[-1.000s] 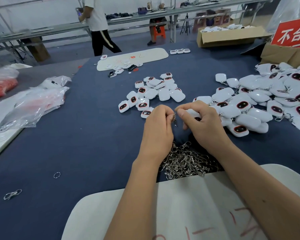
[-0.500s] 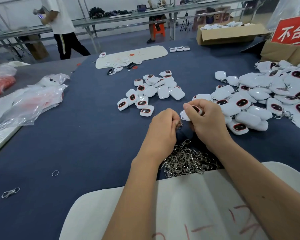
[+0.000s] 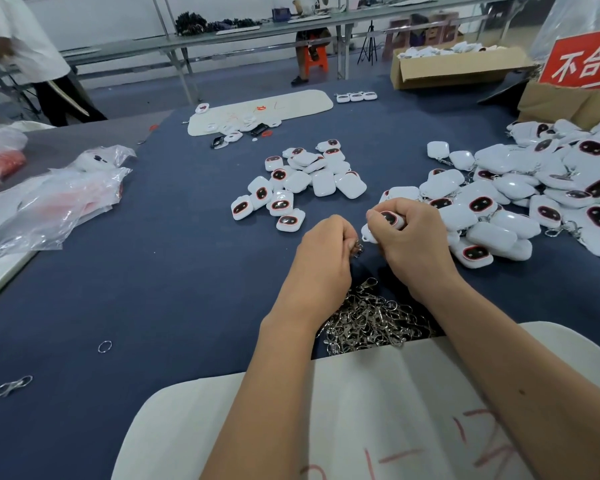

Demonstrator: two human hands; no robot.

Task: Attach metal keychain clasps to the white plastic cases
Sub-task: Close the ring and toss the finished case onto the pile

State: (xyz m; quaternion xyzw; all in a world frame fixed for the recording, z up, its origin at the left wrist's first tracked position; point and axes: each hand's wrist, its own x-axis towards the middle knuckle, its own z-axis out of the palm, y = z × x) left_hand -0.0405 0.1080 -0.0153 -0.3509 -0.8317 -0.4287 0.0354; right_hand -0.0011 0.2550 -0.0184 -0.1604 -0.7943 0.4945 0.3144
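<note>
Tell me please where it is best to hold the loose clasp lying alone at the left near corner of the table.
Pinch the loose clasp across its long sides at the middle, coming straight down from above. It lies flat on the blue table, so nothing can slide under it, and nothing crowds it.

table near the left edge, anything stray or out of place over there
Yes: a lone split ring and a single clasp lie on the blue table at lower left, far from the clasp pile by the hands.
</note>
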